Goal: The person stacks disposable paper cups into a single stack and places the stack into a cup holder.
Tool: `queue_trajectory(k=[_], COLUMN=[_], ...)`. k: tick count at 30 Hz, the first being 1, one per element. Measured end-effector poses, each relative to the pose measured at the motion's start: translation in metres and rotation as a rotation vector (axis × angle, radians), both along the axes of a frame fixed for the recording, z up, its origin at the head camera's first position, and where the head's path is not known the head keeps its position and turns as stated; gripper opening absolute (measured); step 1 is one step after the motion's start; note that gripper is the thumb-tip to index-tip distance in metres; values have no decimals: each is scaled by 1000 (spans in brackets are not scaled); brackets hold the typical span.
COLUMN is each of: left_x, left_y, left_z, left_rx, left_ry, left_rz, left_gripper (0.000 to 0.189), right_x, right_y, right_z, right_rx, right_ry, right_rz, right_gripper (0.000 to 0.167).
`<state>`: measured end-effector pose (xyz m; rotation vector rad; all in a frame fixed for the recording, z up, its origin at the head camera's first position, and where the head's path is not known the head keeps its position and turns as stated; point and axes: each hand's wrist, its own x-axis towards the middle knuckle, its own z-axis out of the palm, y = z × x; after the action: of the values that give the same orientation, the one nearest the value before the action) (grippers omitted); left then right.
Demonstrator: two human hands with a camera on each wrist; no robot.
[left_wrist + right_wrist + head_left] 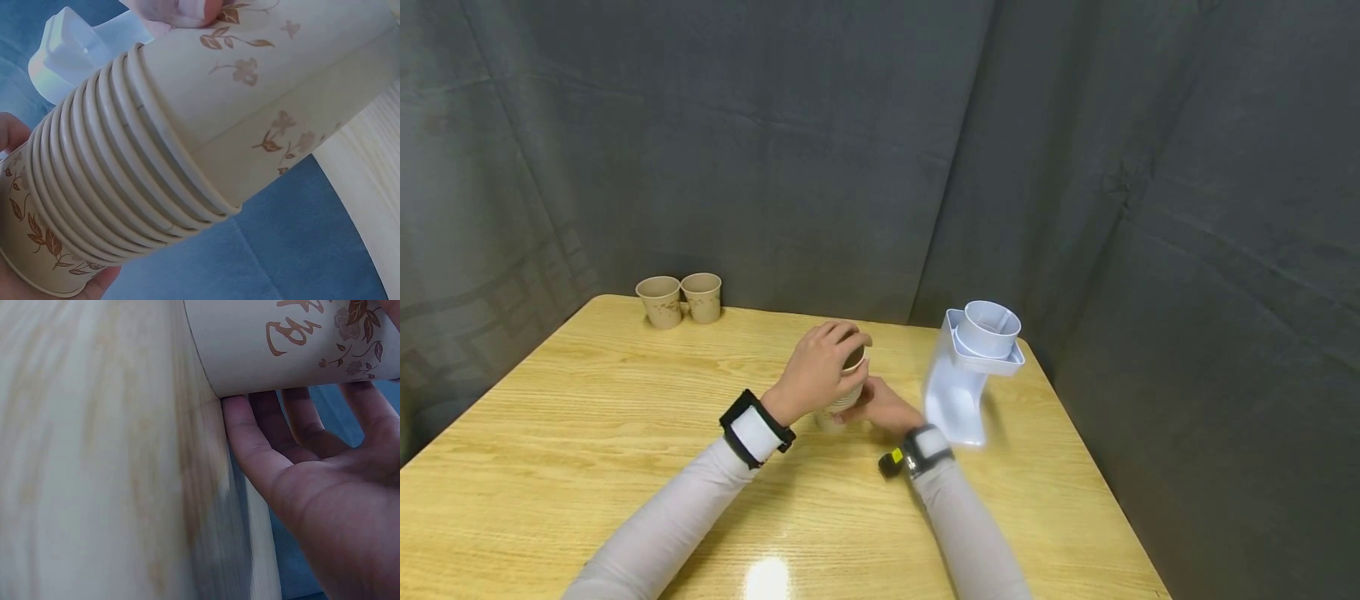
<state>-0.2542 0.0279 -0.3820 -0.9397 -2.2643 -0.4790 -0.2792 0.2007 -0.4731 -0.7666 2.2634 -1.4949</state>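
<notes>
A nested stack of floral paper cups point(119, 156) stands upright on the table between the two hands. My left hand point(822, 373) is at the top of it, its fingers and thumb gripping the uppermost cup point(37, 237) near the rim. That cup sticks up higher out of the stack than the ones below, whose rims lie close together. Low on the stack, my right hand point(883, 406) holds the bottom cup point(281, 347), fingers along its wall close to the tabletop. In the head view, the hands hide much of the stack.
Two more paper cups point(661, 304) stand side by side at the table's back left. A white plastic stand point(955, 387) with a round cylinder point(988, 333) in its top is just right of my right hand. Dark curtains point(760, 150) hang behind the wooden table point(587, 450).
</notes>
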Motion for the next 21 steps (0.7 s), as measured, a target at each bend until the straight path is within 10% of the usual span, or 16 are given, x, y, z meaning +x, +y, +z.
queue_trajectory(k=[21], left_x=[-2], left_y=[5], left_z=[-18], left_rx=[-59], left_ry=[-137], left_rz=[13], left_gripper=[27], right_x=[0], right_y=[-2], right_z=[3], right_rx=[20], right_ry=[13], right_rz=[11], right_gripper=[45])
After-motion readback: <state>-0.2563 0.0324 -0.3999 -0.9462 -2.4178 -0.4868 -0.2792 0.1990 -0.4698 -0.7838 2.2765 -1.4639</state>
